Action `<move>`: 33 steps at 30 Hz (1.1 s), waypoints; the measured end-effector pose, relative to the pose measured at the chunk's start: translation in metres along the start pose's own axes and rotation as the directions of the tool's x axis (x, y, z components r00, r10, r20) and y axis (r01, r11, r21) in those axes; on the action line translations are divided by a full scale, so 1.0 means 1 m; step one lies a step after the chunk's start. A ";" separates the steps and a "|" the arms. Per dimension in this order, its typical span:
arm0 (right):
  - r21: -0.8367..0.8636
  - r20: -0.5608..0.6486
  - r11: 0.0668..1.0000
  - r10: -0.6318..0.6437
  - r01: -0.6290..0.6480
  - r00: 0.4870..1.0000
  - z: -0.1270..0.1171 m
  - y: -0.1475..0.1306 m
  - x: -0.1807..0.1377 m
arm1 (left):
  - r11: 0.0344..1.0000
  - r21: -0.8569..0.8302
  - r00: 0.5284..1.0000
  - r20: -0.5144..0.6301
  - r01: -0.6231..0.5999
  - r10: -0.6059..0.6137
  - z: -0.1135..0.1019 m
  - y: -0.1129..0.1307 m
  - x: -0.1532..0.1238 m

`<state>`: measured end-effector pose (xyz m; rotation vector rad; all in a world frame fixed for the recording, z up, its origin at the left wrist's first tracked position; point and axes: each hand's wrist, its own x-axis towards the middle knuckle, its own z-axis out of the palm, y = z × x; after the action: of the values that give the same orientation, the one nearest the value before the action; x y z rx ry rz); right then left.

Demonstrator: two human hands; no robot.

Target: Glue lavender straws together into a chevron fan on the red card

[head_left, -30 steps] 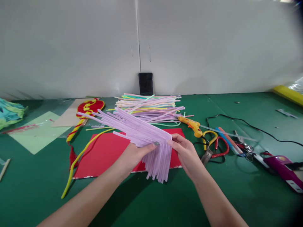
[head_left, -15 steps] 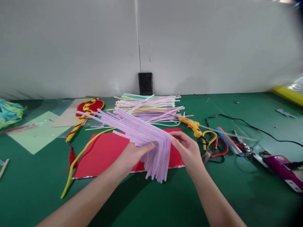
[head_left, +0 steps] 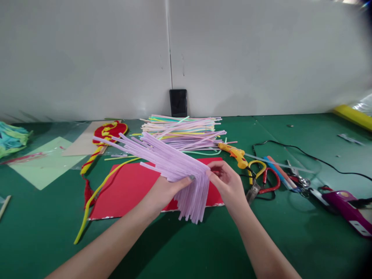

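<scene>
A fan of lilac pipe cleaners, joined side by side and bent over at an angle, is held up above the table. My left hand grips it from below, thumb across the front near the bend; its other fingers are hidden behind. At the right edge of the bend, my right hand pinches the outermost stems between thumb and forefinger. Under the bundle lies a red sheet with a ragged white front edge. A yellow pipe cleaner curves over the sheet's left side.
Behind lies a pile of pastel pipe cleaners, with a phone leaning on the wall. To the right are an orange glue gun, scissors and a purple corded tool. A red-and-yellow ornament lies left.
Both hands keep their hold on the lilac bundle. The right fingertips have shifted slightly at the bend, and the bundle has barely tilted.
</scene>
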<state>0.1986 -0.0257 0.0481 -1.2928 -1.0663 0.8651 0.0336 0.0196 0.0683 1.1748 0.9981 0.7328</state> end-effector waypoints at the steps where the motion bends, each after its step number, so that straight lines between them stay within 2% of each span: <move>1: -0.003 0.000 1.000 -0.003 0.003 1.000 0.000 0.000 0.000 | 1.000 0.007 1.000 0.002 -0.006 0.006 0.000 0.000 0.000; 9: -0.107 -0.033 0.991 -0.081 0.077 0.996 0.001 0.005 0.001 | 0.999 0.048 1.000 0.003 0.005 -0.005 0.001 0.001 -0.001; 19: -0.245 -0.053 0.958 -0.169 0.151 0.984 0.003 0.004 -0.001 | 1.000 0.022 0.999 0.040 0.007 -0.008 -0.001 -0.004 0.002; 33: -0.376 -0.043 0.905 -0.232 0.199 0.972 0.003 0.001 -0.002 | 1.000 -0.011 0.999 0.049 -0.006 0.006 -0.002 -0.006 0.003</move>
<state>0.1952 -0.0270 0.0467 -1.4726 -1.3176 0.4472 0.0322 0.0215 0.0616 1.1817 0.9496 0.7103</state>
